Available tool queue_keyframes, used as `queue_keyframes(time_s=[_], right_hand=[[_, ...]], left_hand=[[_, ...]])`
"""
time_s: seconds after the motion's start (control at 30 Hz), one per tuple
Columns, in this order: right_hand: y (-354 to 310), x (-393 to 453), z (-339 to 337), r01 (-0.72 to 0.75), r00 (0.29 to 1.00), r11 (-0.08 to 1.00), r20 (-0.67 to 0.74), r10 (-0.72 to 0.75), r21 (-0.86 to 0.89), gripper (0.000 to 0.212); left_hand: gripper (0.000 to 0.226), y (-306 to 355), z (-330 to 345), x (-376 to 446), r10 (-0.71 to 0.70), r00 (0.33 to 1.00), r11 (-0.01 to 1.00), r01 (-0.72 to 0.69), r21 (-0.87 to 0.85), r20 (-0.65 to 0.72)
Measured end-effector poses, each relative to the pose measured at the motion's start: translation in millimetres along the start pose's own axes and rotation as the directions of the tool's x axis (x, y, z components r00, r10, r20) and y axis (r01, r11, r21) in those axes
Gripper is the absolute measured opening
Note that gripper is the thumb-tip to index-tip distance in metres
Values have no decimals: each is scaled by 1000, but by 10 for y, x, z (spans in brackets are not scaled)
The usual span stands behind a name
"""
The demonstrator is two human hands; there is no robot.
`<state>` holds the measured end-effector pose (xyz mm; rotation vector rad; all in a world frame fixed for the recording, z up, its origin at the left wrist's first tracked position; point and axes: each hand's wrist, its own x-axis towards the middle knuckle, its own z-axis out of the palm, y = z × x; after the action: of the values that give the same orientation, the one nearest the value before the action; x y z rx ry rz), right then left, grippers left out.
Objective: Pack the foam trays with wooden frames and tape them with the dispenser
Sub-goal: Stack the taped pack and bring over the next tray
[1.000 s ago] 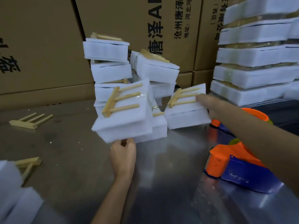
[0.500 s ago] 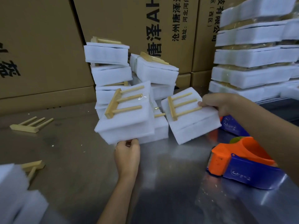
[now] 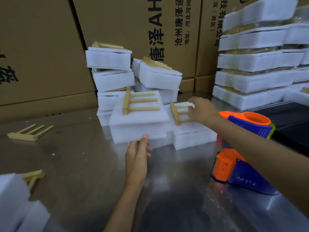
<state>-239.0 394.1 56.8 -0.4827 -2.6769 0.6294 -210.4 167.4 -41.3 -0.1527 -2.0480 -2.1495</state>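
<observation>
A foam pack (image 3: pixel 138 124) with a wooden frame (image 3: pixel 139 102) taped flat on its top sits at the middle of the steel counter (image 3: pixel 80 158), its near edge tipped slightly toward the camera. The left hand (image 3: pixel 137 158) holds that near edge from below, thumb tip on the foam's front face and the other fingers (image 3: pixel 147 149) curled under it. Touching the pack on its right is a second pack (image 3: pixel 192 133), lying flat, with its own frame (image 3: pixel 177 113) on top. The right hand (image 3: pixel 200 111) reaches over this second pack, its curled fingers closed on the frame's prongs near the far edge; the hand is blurred, so the exact grip is hard to read.

Behind both packs stands an uneven stack (image 3: pixel 110 72) of more foam packs, several with frames on top, and a second leaning pile (image 3: pixel 158 77) beside it. To the right, partly hidden under the right forearm, is an orange and blue tape dispenser (image 3: pixel 237 173), with another dispenser (image 3: pixel 250 124) just behind it. A tall stack of wider foam trays (image 3: pixel 259 64) fills the right rear. A loose frame (image 3: pixel 28 133) lies on the counter at left, well apart from the packs, and another frame (image 3: pixel 34 176) pokes out beside bare foam blocks (image 3: pixel 15 206) at the lower left corner. Cardboard cartons (image 3: pixel 41 47) with printed characters form the backdrop.
</observation>
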Motion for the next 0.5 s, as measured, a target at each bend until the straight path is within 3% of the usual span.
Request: queue_keyframes(time_s=[0.03,0.1,0.17,0.23,0.3,0.37,0.4,0.47,0.5], right_hand=[[-123,-96,-17,18,1000,973,3,-19,231,30],[-361,-289,-12,-104,980,791,200,-23,602,52],[-505,-455,60,-164,934,758,347,-87,631,89],[-550,-565,176,-122,942,768,317,-110,629,108],[-539,-575,254,-106,965,753,249,-80,650,106],[-545,-614,281,-150,962,725,268,-49,672,105],[-562,-647,269,-188,957,711,291,-25,677,95],[-559,-683,271,-222,950,685,312,-8,694,41],[-570,-697,274,-216,951,666,308,-21,714,26]], left_hand=[[34,27,9,1,3,1000,1000,-3,-5,17],[33,58,55,16,7,1000,1000,-7,21,30],[30,105,96,22,-3,1000,998,4,57,-18],[39,141,104,6,-25,988,998,34,56,-152],[76,165,68,-13,-21,966,998,35,49,-258],[111,165,-9,-6,43,962,998,-27,65,-269],[115,154,-55,12,94,965,993,-75,86,-246],[101,150,-141,55,185,969,976,-162,143,-162],[92,146,-174,76,205,970,970,-185,154,-126]])
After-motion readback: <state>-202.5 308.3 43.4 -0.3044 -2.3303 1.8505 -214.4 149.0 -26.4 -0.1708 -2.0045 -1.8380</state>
